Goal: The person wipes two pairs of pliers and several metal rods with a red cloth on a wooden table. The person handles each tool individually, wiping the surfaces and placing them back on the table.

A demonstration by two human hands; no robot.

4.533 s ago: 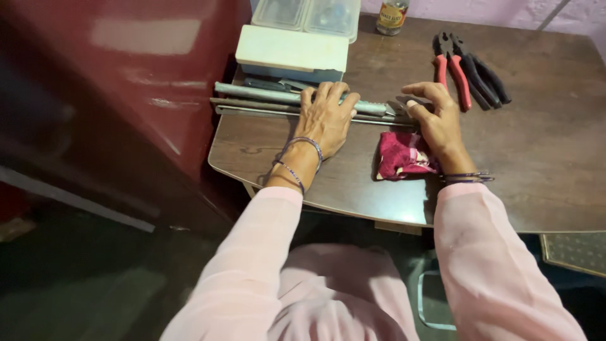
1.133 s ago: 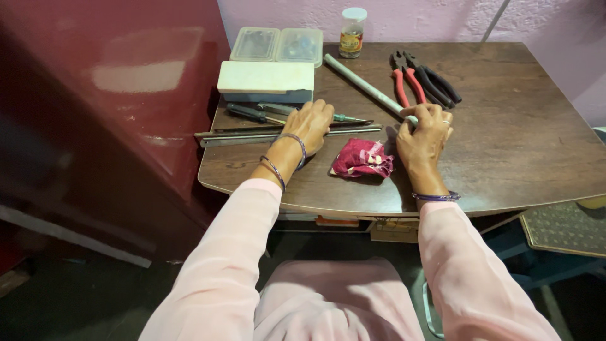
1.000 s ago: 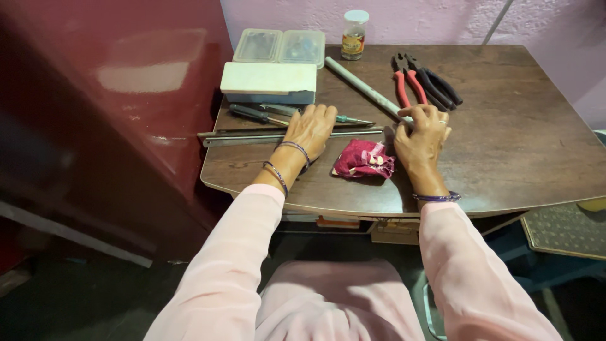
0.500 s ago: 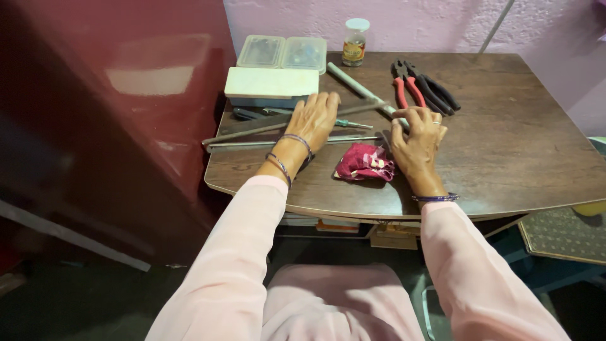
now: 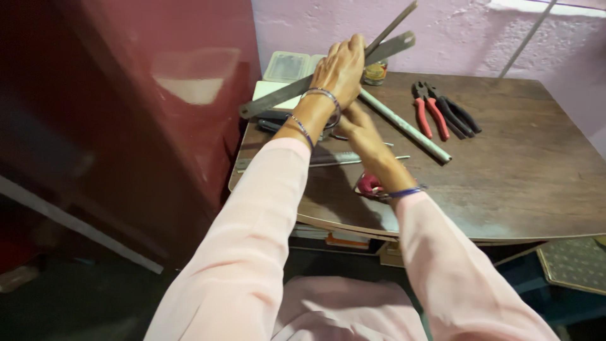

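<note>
1. The left hand (image 5: 341, 66) is closed around a long flat metal strip (image 5: 392, 47), lifted clear above the back left part of the wooden table (image 5: 524, 170). The strip slants from low left to high right, and a second, thinner strip (image 5: 396, 22) rises beside it past the fingers.
2. The right hand (image 5: 361, 126) sits just under the left wrist, above the table. Whether it grips anything cannot be told, since the left forearm covers its fingers.
3. The flat metal strip looks like steel: grey, dull, thin, straight-edged. It is probably stiff along its length, somewhat springy across the flat, moderately light, and smooth enough to slide in a loose grip.
4. Its edges may be sharp, so a hold across the flat faces near the middle, as the left hand has it, seems the steadiest; a hold near one end would let the far end swing.
5. On the table, right of the hands, lies a pale round metal rod (image 5: 407, 127), set diagonally.
6. Further right on the table lie red-handled pliers (image 5: 427, 112), and black-handled pliers (image 5: 459, 115) just beside them.
7. A crumpled red cloth (image 5: 367, 185) lies near the table's front edge, partly hidden by the right wrist.
8. At the table's back left are a clear plastic compartment box (image 5: 287, 65) and a small jar (image 5: 376, 72), partly hidden.
</note>
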